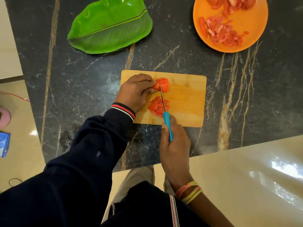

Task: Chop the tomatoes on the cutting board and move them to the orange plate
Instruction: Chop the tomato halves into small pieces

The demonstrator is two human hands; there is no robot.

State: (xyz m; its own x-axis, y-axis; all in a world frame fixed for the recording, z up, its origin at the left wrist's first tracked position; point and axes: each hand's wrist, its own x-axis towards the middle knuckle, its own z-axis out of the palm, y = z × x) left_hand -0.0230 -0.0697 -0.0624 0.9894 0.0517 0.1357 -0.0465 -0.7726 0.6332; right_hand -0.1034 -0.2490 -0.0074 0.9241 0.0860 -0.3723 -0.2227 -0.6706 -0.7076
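Observation:
On the wooden cutting board (186, 99) lies a tomato half (164, 84) with cuts in it. My left hand (136, 91) pinches its left side with the fingertips. My right hand (174, 141) grips the blue-handled knife (167, 124); its blade runs across the tomato half and over a pile of chopped tomato pieces (156, 108) nearer to me. The orange plate (255, 28) at the far right holds many chopped tomato pieces (221, 31).
A green leaf-shaped plate (111, 25) lies at the far left of the dark marble counter (85, 76). The counter's near edge runs just below the board, with pale floor beyond. A blue object (4, 144) and a pink object (5, 117) sit at the left edge.

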